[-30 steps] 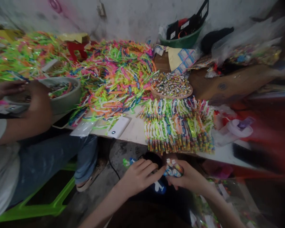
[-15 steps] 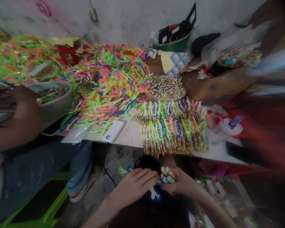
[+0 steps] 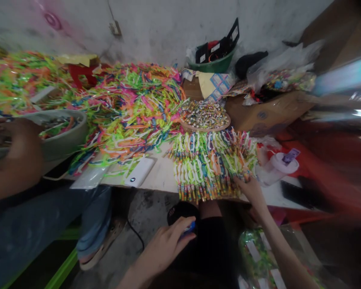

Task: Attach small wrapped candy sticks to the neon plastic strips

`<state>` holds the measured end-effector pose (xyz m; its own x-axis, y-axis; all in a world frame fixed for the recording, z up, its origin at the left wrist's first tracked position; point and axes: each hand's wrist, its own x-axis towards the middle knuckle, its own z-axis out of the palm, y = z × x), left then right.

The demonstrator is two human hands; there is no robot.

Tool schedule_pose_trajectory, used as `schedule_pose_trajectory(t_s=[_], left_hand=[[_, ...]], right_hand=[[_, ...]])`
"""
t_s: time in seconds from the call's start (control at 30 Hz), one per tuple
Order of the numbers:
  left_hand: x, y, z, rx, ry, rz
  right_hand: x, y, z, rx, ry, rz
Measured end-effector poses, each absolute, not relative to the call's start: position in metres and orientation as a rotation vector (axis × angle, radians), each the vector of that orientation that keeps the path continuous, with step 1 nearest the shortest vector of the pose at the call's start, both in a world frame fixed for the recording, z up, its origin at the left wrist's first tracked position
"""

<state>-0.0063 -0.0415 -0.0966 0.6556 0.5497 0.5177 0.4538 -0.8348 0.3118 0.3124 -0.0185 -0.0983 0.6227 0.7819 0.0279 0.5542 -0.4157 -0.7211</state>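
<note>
Below the table edge, my left hand (image 3: 171,237) is closed round a small blue piece (image 3: 187,229), mostly hidden by the fingers. My right hand (image 3: 250,188) reaches to the right end of the front row on the table. Its fingers are pinched at the beaded ribbon pieces (image 3: 209,168), which have bright ribbon tops and patterned bead-like lower ends. These pieces lie side by side in two rows. Just behind them is a round shallow tray (image 3: 205,128) full of small patterned beads.
Bright ribbons (image 3: 138,96) are heaped at the back left. A white power bank (image 3: 140,171) lies near the front edge. A lidded cup (image 3: 279,167) and a dark phone (image 3: 303,194) are at the right. Another person's arm (image 3: 16,156) works by a grey basin (image 3: 69,134).
My right hand has moved from beside my left hand, where it held a bundle of beaded pieces, up to the rows. My left hand stays low, with the blue piece in it.
</note>
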Motion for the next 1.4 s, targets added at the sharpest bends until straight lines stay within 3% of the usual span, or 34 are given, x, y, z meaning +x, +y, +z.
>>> schedule_pose_trajectory(t_s=[0.2,0.53,0.77,0.93,1.4], left_hand=[[-0.006,-0.037,-0.099,2.671,0.780,0.869],[0.002,-0.029,-0.090,2.671,0.799,0.782],[0.004,-0.022,-0.085,2.786,0.756,0.808],[-0.001,-0.016,-0.088,2.914,0.653,0.917],[-0.004,-0.017,-0.072,3.075,0.362,1.000]], right_hand=[[0.303,-0.007,-0.092,-2.250,-1.083,0.323],[0.230,-0.055,-0.068,-1.652,-1.229,1.337],[0.213,-0.071,-0.057,-1.585,-1.295,1.428],[0.208,-0.074,-0.049,-1.437,-1.197,1.672],[0.203,-0.082,-0.092,-1.039,-0.835,2.154]])
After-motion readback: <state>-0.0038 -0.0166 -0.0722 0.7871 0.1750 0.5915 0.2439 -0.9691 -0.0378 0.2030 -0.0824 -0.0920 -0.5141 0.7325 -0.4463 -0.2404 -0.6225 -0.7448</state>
